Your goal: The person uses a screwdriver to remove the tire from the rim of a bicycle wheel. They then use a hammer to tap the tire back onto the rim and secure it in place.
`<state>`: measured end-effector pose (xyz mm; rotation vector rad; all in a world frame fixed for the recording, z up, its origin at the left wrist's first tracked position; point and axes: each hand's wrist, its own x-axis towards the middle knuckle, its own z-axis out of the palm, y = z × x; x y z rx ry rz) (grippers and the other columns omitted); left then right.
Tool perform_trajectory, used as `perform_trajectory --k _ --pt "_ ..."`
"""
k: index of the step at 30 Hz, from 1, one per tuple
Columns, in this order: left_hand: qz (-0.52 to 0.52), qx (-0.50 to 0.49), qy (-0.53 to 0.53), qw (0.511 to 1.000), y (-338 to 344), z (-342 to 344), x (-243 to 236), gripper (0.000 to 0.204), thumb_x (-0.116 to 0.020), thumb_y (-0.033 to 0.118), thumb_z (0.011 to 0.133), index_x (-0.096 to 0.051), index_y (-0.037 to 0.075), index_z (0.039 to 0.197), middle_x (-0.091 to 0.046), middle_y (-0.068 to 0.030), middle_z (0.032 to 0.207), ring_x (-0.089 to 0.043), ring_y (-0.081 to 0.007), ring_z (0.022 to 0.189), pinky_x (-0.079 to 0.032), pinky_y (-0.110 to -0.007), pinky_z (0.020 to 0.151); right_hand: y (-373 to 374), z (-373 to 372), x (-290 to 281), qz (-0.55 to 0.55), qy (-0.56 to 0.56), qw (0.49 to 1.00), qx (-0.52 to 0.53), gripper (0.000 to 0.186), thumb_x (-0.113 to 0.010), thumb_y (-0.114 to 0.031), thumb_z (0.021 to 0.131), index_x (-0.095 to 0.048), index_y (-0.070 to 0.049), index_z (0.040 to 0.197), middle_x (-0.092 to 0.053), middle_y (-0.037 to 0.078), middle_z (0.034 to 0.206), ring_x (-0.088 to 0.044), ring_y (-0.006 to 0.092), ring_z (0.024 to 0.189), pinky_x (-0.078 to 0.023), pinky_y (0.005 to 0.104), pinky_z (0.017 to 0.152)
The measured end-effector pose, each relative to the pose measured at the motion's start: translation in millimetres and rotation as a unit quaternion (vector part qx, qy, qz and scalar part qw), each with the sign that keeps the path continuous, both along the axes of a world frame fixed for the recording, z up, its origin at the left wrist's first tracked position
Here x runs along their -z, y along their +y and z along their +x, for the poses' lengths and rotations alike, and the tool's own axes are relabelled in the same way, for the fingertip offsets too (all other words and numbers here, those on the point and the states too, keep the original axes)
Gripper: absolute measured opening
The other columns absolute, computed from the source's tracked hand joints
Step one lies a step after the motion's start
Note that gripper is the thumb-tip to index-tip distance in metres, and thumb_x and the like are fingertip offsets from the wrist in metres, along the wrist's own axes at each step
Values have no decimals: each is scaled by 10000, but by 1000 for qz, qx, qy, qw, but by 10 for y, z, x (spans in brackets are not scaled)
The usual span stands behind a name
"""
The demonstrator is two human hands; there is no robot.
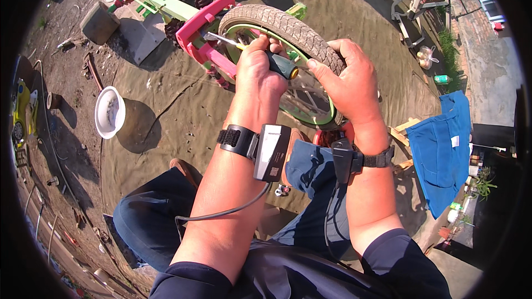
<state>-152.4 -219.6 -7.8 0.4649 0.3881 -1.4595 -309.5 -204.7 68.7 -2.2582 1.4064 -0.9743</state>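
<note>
A small bicycle wheel with a brown treaded tire (pixel 277 20) and a light green rim (pixel 305 117) stands tilted before me. My left hand (pixel 255 65) is closed round the dark green handle of a screwdriver (pixel 284 66), and its metal shaft points to the upper left, across the wheel. Part of the handle is hidden by my fingers. My right hand (pixel 357 80) grips the tire at its right side, thumb on the near face, fingers out of sight behind. Beside the wheel, at upper left, lie a pink curved part (pixel 194 25) and a light green frame (pixel 162 2).
A brown cloth (pixel 183 99) covers the ground. A white bowl (pixel 110 112) stands at left, with a long-handled tool (pixel 93 72) beyond it. Blue fabric (pixel 440 152) drapes over wooden legs at right, near a green can (pixel 441 79). A cable hangs from each wrist device.
</note>
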Motion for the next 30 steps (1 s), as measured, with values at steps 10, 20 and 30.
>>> perform_trajectory --k 10,20,30 --pt "52 45 -61 996 141 39 -119 49 -531 99 983 -550 69 950 -601 -37 791 -630 -160 684 -506 -271 562 2 9 9 -6 0 1000 1 305 -802 -196 768 -630 -38 964 -648 127 912 -640 317 859 -513 406 765" --pt "17 42 -8 999 39 37 27 40 -581 120 977 -596 92 953 -619 -14 797 -616 -144 666 -513 -262 553 20 -4 9 2 -6 1000 4 315 -800 -201 754 -624 -50 967 -650 136 935 -647 345 895 -525 428 778" --pt "-11 58 4 998 66 78 40 136 -549 185 1008 -596 59 1027 -631 -20 836 -567 -119 663 -481 -242 543 28 29 -38 12 -23 1000 3 326 -794 -162 748 -634 -25 996 -632 145 916 -634 340 860 -516 408 754"
